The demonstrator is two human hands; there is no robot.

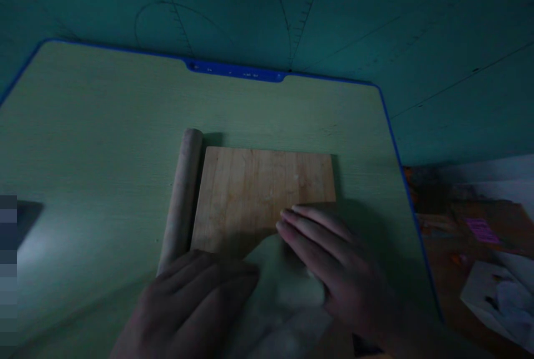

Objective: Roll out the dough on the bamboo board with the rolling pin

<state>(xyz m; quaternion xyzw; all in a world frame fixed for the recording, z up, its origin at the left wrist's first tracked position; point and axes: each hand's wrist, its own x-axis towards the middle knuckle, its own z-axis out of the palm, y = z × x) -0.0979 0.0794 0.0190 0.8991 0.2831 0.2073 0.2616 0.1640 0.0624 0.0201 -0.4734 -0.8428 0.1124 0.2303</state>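
A pale, soft sheet [283, 286] is between my two hands over the near part of the wooden board [267, 186]; whether it is dough or cloth I cannot tell. My left hand [192, 303] is closed at the sheet's left edge, fingers bent and thumb side towards it. On the right edge, my right hand [334, 259] holds the sheet with its fingers long and close together, the thumb hidden. Left of the board, a rolling pin [181, 197] lies lengthwise on the table, its near end behind my left hand.
The light green table [104, 119] has a blue rim with a blue handle strip [236, 70] at the far side. Behind it rises a teal surface with drawn lines. Cardboard boxes [488, 225] and a white carton [492, 298] stand lower, beyond the right edge.
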